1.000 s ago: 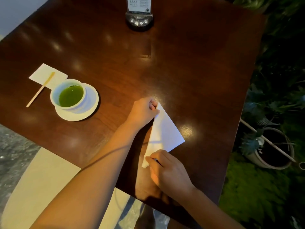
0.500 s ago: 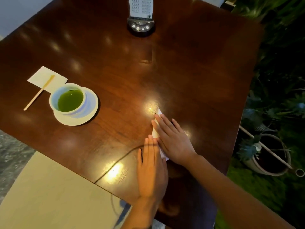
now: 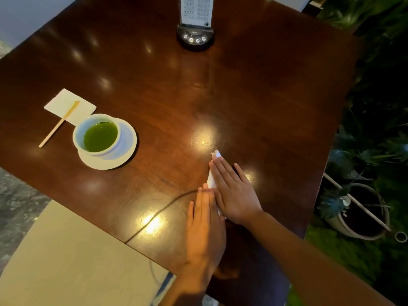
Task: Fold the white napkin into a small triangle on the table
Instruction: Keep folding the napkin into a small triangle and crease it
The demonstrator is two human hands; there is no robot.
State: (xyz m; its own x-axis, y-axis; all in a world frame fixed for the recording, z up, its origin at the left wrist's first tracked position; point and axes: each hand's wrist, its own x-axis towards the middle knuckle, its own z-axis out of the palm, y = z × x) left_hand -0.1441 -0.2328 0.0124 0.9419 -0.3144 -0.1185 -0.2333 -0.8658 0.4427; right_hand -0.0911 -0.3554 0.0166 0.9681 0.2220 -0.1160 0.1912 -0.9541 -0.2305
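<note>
The white napkin [image 3: 211, 180] lies folded on the dark wooden table [image 3: 242, 96] near its front right part. Only a narrow strip and its far tip show, because my right hand [image 3: 234, 193] lies flat on top of it, fingers stretched out and pointing away from me. My left hand [image 3: 205, 226] rests flat on the table just left of it, fingers together, the fingertips touching the napkin's near left edge. Neither hand grips anything.
A cup of green tea [image 3: 100, 135] stands on a saucer [image 3: 127, 151] at the left, beside a white card [image 3: 66, 104] and a wooden stirrer [image 3: 58, 124]. A menu stand with call buttons [image 3: 195, 38] sits at the far edge. Potted plants [image 3: 362, 213] stand beyond the right edge.
A second ago my left hand held the napkin's far tip and my right hand pinched its near corner; the napkin now lies narrower, with both hands flat. Little has moved over the last half second.
</note>
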